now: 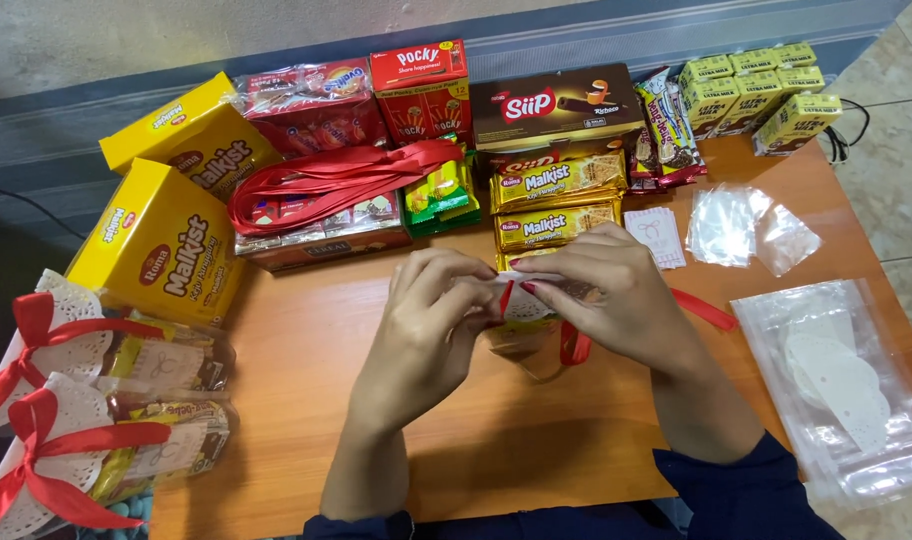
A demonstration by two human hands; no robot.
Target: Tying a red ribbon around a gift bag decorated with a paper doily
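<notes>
Both hands meet over the middle of the wooden table point(316, 400). My left hand point(431, 325) and my right hand point(606, 295) pinch the top of a clear snack bag point(521, 335) with a white doily paper at its neck. A red ribbon point(701, 308) runs from under my right hand toward the right, and a loop of it hangs below the bag. The bag's contents are mostly hidden by my fingers.
Two finished ribbon-tied snack bags point(126, 400) lie at the left edge. Yellow cracker boxes point(161, 245), red snack boxes point(416, 90), a brown box point(556, 105), small drink cartons point(751, 90) and a bundle of red ribbon point(326, 175) line the back. Clear plastic bags point(741, 225) and a pack of doilies point(846, 380) lie right.
</notes>
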